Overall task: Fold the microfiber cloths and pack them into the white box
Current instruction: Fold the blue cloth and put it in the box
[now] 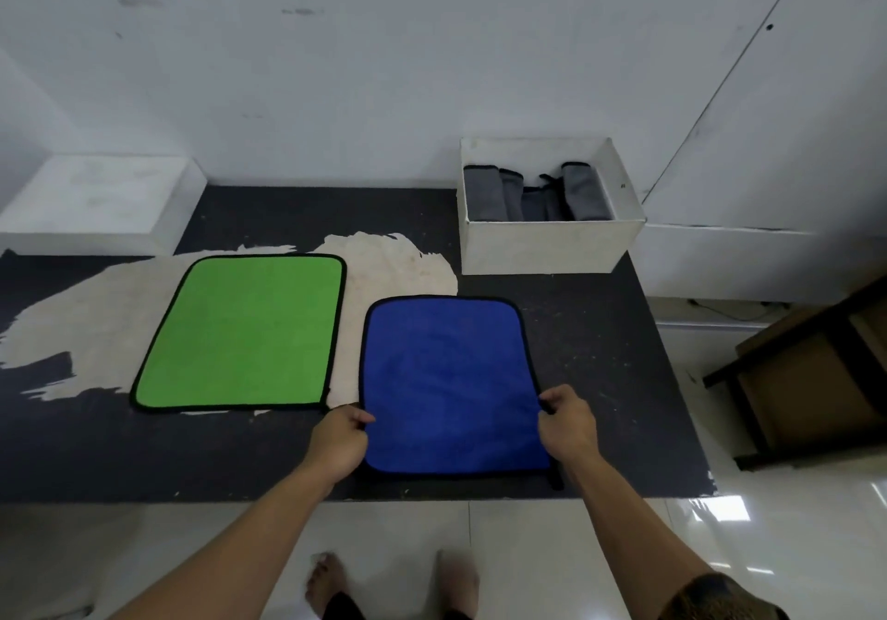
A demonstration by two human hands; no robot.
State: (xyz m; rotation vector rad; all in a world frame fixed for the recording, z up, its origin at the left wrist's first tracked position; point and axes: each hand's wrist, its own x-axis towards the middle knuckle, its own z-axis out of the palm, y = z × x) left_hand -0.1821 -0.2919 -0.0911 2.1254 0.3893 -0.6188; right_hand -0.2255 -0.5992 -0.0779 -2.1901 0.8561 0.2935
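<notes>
The left hand (338, 442) and right hand (566, 422) are gripping opposite side hems of a blue microfiber cloth (446, 379), fingers (552, 399) clamped on it, at the worktop's (605, 355) front edge.

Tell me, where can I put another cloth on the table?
Bare table right of the blue cloth, in front of the white box, and the back strip left of the box, behind the green cloth. Crowded: the middle, and the box holding grey folded cloths.

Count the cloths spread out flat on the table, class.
2. The green cloth lies on the left; the blue cloth lies to its right, its side edges pinched by the left hand and right hand. None seems hidden.
</notes>
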